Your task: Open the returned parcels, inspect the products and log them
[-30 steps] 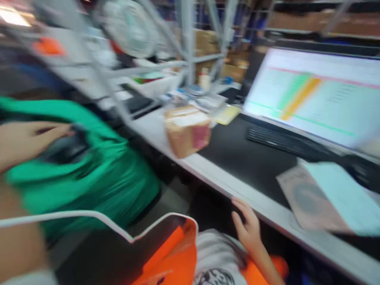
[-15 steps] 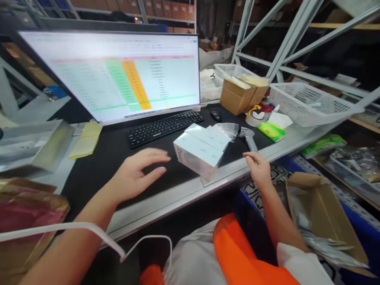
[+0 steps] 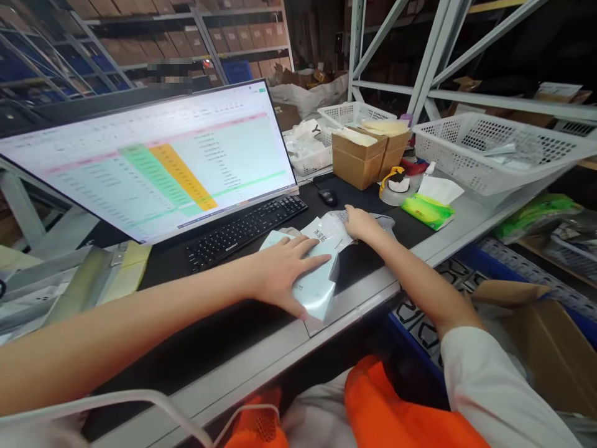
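Observation:
My left hand (image 3: 284,274) lies across the top of the pale blue boxes (image 3: 317,298), its fingers spread and its thumb at the near edge. The boxes sit on the black desk mat close to the front edge. Beyond them is a clear plastic bag (image 3: 336,225), along with a white packet (image 3: 321,233) bearing dark characters. My right hand (image 3: 360,224) is closed at the bag's right end, fingertips partly hidden. Behind that hand, a grey object (image 3: 386,223) shows only in part.
A monitor (image 3: 186,162) with a spreadsheet stands behind the keyboard (image 3: 242,230) and mouse (image 3: 328,197). To the right are cardboard boxes (image 3: 357,162), a tape roll (image 3: 395,190), a green tissue pack (image 3: 428,210) and a white basket (image 3: 494,146). A white cable (image 3: 153,398) crosses low in front.
My left hand has moved right and come down onto the pale blue boxes. My right hand has reached forward and left to the plastic bag. The camera view has shifted too.

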Demonstrator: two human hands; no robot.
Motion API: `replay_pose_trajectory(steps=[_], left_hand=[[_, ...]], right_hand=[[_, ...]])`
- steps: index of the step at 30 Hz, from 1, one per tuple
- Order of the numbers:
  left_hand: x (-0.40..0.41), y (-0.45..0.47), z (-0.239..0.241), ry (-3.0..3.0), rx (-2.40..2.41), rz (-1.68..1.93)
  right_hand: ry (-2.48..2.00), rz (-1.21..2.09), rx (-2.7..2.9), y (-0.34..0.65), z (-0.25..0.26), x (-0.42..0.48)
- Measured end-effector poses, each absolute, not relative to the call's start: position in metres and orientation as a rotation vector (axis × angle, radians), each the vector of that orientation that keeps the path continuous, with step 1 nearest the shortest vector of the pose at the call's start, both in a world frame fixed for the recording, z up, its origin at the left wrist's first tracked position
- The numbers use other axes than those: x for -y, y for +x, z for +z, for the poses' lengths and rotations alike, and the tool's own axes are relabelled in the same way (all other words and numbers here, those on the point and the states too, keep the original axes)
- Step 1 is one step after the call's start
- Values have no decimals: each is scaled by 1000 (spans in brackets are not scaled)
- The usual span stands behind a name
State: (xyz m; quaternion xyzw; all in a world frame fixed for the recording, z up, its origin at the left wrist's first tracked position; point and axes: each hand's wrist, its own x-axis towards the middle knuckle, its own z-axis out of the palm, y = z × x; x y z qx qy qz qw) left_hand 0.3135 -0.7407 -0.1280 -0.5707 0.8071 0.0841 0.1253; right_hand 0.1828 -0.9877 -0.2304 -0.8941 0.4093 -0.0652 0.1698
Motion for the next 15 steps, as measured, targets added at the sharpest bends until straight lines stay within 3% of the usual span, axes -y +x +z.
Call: replay_pose_trajectory(steps=[6, 15], left_hand=[[704, 301, -128, -1735, -2235, 142], [737, 319, -136, -1770, -2333, 372]], right_hand=[[-2474, -86, -1028, 188, -236, 1014], [-2145, -592, -725, 191, -191, 1043]])
